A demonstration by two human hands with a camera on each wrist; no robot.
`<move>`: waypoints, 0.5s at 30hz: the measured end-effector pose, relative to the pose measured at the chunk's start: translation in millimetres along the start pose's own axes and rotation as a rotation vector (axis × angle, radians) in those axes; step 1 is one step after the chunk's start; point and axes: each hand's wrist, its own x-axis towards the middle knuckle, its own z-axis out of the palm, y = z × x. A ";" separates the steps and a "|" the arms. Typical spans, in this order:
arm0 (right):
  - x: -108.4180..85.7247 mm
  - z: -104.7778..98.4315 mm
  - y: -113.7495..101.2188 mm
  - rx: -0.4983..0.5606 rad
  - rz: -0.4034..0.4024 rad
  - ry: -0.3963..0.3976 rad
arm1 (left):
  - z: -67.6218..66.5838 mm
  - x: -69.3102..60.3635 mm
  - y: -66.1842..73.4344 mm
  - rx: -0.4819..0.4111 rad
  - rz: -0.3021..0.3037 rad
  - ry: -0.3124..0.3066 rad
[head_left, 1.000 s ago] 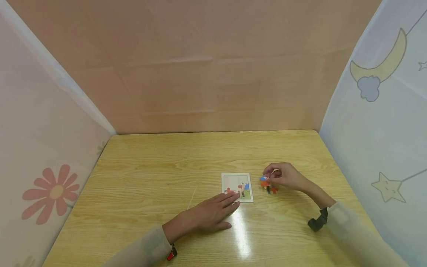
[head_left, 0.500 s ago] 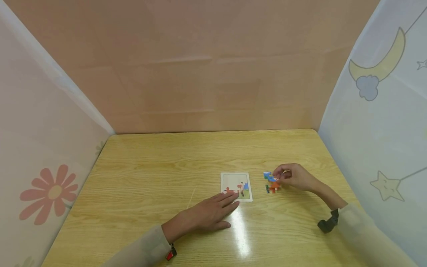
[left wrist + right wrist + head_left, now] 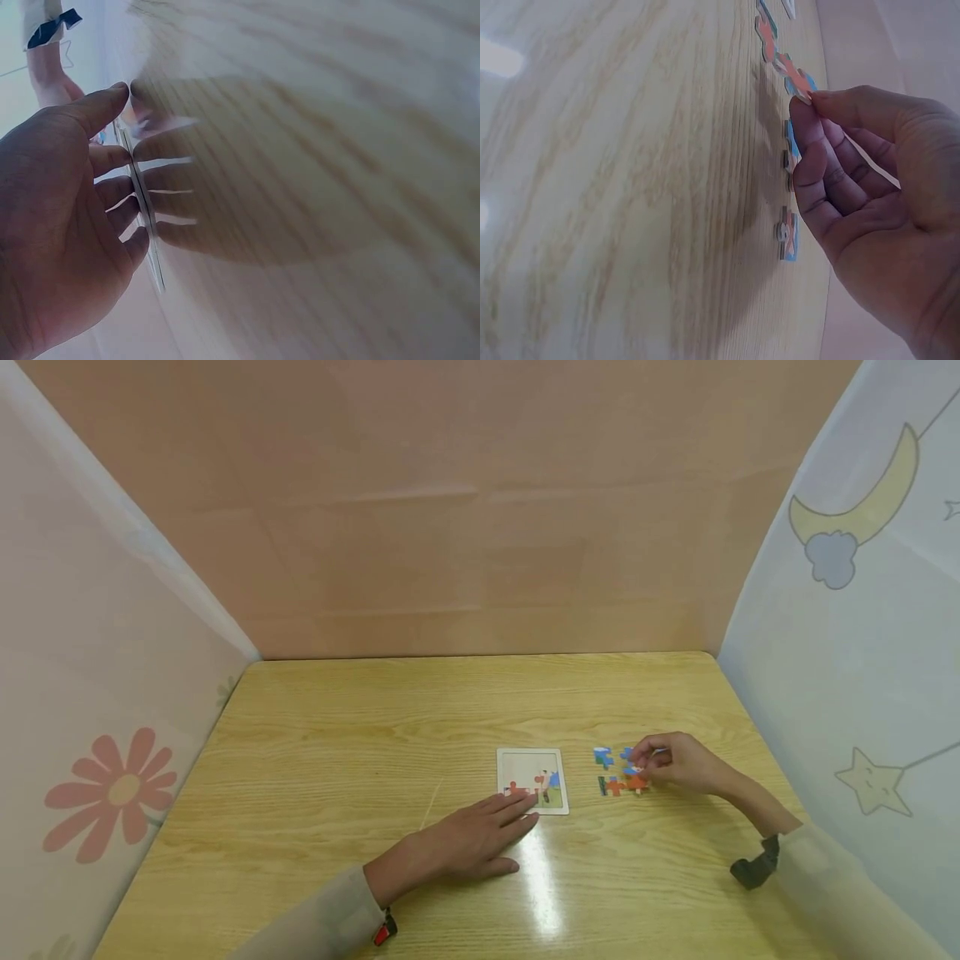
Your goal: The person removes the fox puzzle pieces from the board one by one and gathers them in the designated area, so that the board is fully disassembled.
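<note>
A square puzzle tray with a pale rim lies on the table, a few pieces in its lower part. My left hand lies flat, fingers straight, its fingertips over the tray's lower edge; the left wrist view shows those fingers at the thin tray edge. To the right of the tray, my right hand pinches a red and blue piece between thumb and forefinger, as the right wrist view shows. Loose pieces lie beside it, among them a blue one and a red one.
The wooden table has a hanging cloth behind it and a patterned cloth at each side. In the right wrist view, a separate piece lies on the table below the pinched one.
My right hand has moved to the right with a piece. The pieces that were bunched together now lie more spread out. My left hand has stayed in place.
</note>
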 end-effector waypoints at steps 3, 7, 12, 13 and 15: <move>-1.9 -1.1 2.7 0.002 0.001 -0.003 | -0.2 -0.1 0.1 -0.004 0.000 0.001; -4.0 -1.6 5.9 0.008 -0.010 -0.012 | -0.6 -0.2 0.2 -0.006 0.001 0.001; -5.3 -1.5 9.8 -0.037 -0.049 -0.007 | 0.3 0.1 0.1 0.002 0.000 0.000; -5.3 -1.5 10.4 -0.052 -0.053 -0.003 | 0.3 0.1 0.2 0.004 0.000 0.000; -5.2 -1.3 11.2 -0.084 -0.053 0.003 | 0.2 0.1 0.3 0.007 0.000 0.000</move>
